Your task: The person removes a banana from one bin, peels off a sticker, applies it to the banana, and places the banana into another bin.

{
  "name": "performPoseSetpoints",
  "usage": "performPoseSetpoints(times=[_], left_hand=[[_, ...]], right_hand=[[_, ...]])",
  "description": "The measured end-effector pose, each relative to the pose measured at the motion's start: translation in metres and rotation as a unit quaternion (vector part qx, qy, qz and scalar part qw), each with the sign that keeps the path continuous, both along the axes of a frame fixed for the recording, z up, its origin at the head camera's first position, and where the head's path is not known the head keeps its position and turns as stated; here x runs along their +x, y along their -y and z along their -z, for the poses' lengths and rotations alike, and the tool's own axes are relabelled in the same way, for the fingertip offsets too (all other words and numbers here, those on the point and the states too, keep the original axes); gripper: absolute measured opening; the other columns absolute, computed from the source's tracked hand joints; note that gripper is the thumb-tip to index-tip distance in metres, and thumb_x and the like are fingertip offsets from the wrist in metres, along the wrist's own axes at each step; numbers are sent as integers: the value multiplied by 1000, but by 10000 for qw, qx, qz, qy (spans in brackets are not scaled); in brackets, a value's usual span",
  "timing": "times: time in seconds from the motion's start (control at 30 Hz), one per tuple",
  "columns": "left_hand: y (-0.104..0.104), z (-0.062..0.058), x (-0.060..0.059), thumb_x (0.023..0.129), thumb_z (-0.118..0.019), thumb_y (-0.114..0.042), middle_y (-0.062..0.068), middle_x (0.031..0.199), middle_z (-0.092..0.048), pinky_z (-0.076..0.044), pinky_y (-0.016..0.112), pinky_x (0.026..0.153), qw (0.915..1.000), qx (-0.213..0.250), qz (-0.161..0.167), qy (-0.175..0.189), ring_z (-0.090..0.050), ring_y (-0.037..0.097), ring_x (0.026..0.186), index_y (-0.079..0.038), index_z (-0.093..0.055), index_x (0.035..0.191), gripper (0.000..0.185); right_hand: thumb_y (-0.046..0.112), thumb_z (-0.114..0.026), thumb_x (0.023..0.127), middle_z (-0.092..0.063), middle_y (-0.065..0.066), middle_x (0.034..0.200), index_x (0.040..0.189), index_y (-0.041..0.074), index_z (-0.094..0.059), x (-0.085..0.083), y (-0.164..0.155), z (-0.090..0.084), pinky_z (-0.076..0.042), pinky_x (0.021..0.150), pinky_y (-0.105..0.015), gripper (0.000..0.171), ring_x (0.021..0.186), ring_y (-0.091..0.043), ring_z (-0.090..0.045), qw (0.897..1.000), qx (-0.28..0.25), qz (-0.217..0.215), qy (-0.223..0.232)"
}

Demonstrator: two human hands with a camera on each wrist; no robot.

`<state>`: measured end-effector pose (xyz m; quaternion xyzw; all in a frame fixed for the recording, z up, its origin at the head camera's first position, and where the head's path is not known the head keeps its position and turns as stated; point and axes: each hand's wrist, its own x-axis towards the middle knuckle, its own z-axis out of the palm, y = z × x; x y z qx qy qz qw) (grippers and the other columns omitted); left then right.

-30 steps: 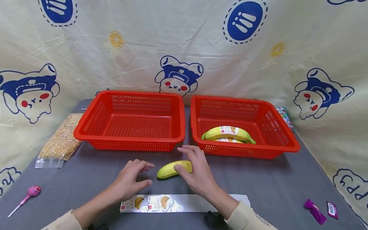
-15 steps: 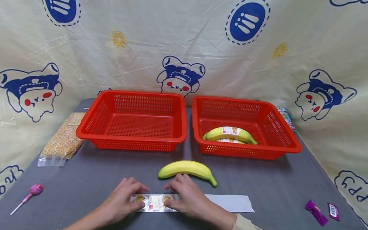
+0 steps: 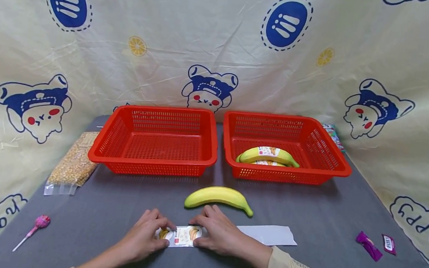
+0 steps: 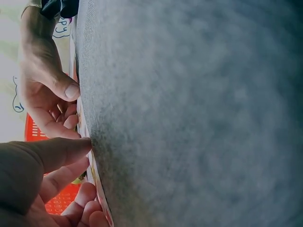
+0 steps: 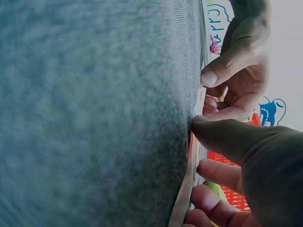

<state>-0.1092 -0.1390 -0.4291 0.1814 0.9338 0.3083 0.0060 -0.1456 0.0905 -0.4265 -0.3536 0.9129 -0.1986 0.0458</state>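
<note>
Both hands work at the near edge of the grey felt tabletop (image 3: 328, 229): the left hand (image 3: 144, 239) and the right hand (image 3: 218, 234) each pinch, with curled fingers and thumb, an end of the long white paper strip printed with bananas (image 3: 182, 236), which lies flat just in front of the loose yellow banana (image 3: 218, 196). Beyond that banana stand the empty red plastic mesh basket (image 3: 153, 169) and its twin holding labelled bananas (image 3: 343, 167). Only the wrist views show thumbs pressing the strip's edge (image 4: 93, 174) against the felt; the baskets barely show there.
</note>
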Motion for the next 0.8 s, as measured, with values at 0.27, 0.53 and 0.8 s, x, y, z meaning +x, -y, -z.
performPoseSetpoints(times=[0.27, 0.53, 0.8], left_hand=[[-2, 1, 1, 66, -79, -14, -8, 83, -49, -29, 21, 65, 10000, -22, -73, -61, -37, 8, 80, -21, -71, 90, 27], [-1, 3, 1, 65, -79, -14, -8, 82, -49, -29, 21, 65, 9999, -15, -88, -87, -36, 7, 79, -21, -71, 90, 27], [-2, 0, 0, 65, -79, -14, -9, 82, -49, -29, 20, 64, 9999, -17, -119, 5, -36, 7, 78, -21, -70, 89, 26]], right_hand=[[29, -77, 74, -48, 8, 89, 101, 25, -66, 1, 0, 2, -35, 73, -19, 29, 88, -7, -41, 9996, -38, -136, -235], [21, -74, 75, -52, 7, 86, 92, 22, -61, 1, 4, 4, -35, 72, -16, 21, 84, -6, -42, 9972, -181, -546, -482], [7, -64, 81, -53, 7, 77, 104, 14, -62, -1, 6, 2, -37, 66, -17, 24, 76, -3, -45, 9986, -400, -347, -75]])
